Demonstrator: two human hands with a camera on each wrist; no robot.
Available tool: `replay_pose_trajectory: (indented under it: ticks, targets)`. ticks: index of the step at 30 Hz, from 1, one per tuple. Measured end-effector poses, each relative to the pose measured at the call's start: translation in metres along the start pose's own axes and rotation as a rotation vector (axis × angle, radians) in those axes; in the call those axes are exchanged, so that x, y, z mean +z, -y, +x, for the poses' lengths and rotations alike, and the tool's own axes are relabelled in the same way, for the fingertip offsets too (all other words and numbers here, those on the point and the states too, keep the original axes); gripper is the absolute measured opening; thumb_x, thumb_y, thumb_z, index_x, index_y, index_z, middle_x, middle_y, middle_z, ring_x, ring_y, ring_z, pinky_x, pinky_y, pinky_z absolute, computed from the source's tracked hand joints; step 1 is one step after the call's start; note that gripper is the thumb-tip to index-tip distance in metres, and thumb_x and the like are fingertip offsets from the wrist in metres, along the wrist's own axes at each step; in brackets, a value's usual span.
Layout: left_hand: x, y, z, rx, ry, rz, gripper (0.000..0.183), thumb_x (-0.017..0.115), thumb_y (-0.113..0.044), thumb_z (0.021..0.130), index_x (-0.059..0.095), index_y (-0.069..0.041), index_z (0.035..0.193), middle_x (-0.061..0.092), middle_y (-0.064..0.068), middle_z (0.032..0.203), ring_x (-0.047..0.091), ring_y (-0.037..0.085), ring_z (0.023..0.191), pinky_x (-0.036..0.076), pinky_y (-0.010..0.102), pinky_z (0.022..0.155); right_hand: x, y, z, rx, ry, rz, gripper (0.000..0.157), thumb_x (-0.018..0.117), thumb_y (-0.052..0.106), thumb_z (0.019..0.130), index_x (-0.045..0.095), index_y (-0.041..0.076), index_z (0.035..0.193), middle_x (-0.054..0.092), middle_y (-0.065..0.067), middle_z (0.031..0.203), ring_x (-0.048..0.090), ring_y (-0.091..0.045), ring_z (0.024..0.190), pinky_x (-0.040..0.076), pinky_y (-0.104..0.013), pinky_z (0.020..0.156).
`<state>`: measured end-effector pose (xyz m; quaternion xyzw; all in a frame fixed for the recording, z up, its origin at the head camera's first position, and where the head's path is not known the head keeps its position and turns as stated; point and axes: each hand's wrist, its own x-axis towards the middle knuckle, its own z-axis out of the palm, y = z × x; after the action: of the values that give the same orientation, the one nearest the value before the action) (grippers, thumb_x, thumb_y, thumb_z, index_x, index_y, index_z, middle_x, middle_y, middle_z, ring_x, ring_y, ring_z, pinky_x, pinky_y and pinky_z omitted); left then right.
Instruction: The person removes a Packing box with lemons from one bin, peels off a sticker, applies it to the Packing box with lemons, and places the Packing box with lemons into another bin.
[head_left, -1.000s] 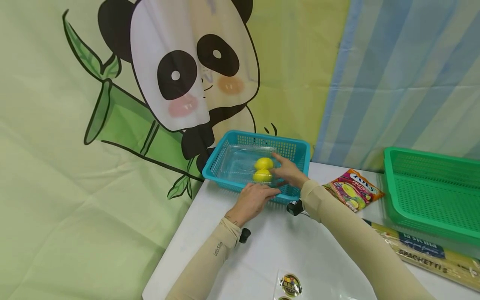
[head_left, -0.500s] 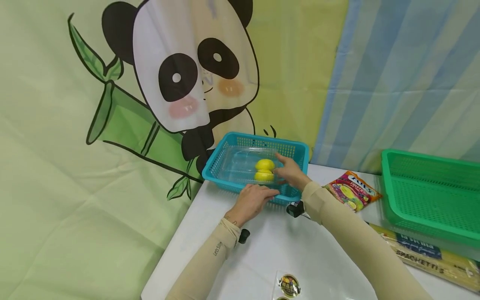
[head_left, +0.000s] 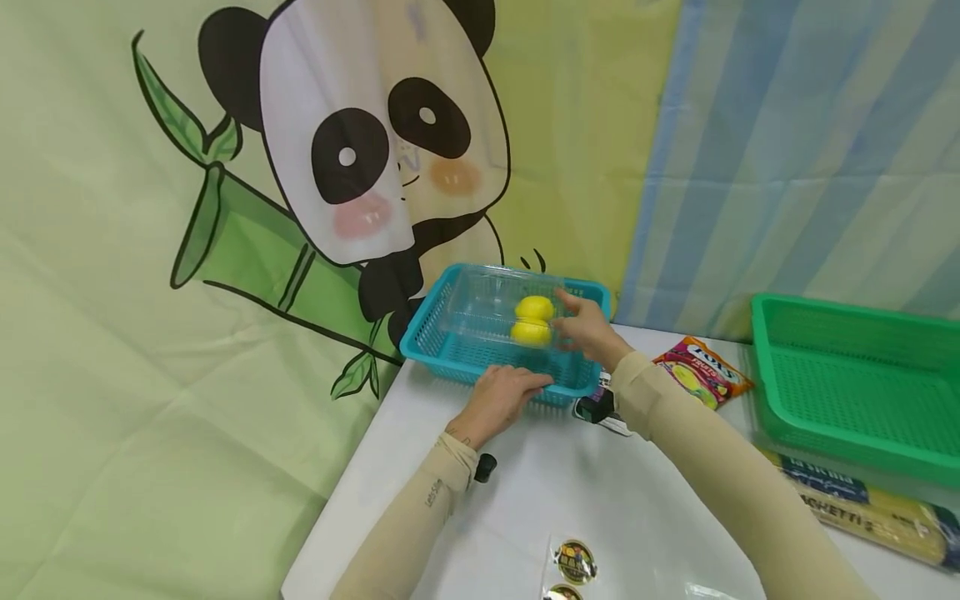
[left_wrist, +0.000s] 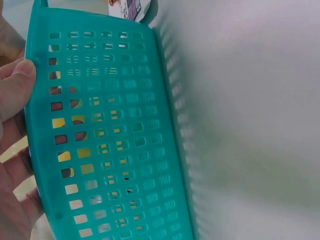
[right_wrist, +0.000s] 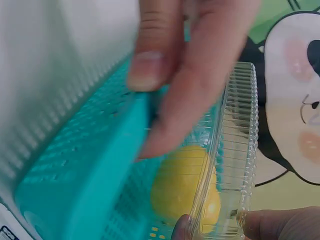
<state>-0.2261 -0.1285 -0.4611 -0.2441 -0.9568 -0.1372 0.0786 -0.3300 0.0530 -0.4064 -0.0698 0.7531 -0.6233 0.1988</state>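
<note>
A blue-green plastic basket [head_left: 437, 362] stands at the table's far corner. My left hand [head_left: 498, 400] grips its near rim, thumb outside the wall [left_wrist: 110, 125] in the left wrist view and fingers over the inside. With my right hand [head_left: 588, 329] I hold the right end of a clear plastic container [head_left: 480, 302], thumb and fingers on either side of its edge [right_wrist: 240, 115]. Two yellow lemons, one farther [head_left: 535, 307] and one nearer [head_left: 531, 332], sit at that end, inside the container. It hangs tilted over the basket, its far edge around the back rim.
Right of the basket lies a candy bag [head_left: 702, 372]. Beyond it is a green basket [head_left: 780, 417], with a spaghetti pack [head_left: 862, 508] in front. A clear sheet with round stickers [head_left: 575, 562] lies near the front. Printed curtains [head_left: 577, 167] hang behind the table.
My right hand has raised the clear container with the lemons, away from me, up from the basket's bottom. My left hand keeps its hold on the near rim.
</note>
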Motion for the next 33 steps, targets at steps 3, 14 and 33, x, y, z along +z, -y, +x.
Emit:
replay_pose_trajectory:
  ticks: [3,14,33]
  targets:
    - [0.001,0.001,0.0,0.003,-0.005,-0.004,0.032,0.06,-0.027,0.102,0.069,-0.029,0.132,0.075,-0.008,0.119,0.068,0.014,0.109,0.049,0.036,0.092,-0.005,0.007,-0.004,-0.004,-0.008,0.008,0.07,0.05,0.006,0.105,0.016,0.023,0.164,0.007,-0.017,0.17,0.053,-0.046,0.114,0.051,-0.054,0.102]
    - [0.002,0.001,-0.002,0.004,-0.011,0.004,0.031,0.059,-0.029,0.102,0.069,-0.031,0.132,0.073,-0.01,0.123,0.068,0.012,0.111,0.047,0.034,0.092,-0.031,0.035,-0.031,-0.045,-0.07,-0.01,0.07,0.051,0.011,0.105,0.015,0.03,0.163,0.007,-0.011,0.171,0.055,-0.028,0.1,0.052,-0.05,0.102]
    - [0.004,0.004,-0.003,0.03,-0.057,-0.001,0.031,0.061,-0.029,0.1,0.07,-0.028,0.13,0.075,-0.008,0.118,0.07,0.014,0.107,0.048,0.037,0.089,-0.103,0.059,-0.106,-0.074,-0.138,-0.119,0.07,0.05,0.022,0.107,0.008,0.036,0.162,-0.002,-0.003,0.171,0.045,-0.039,0.139,0.053,-0.04,0.101]
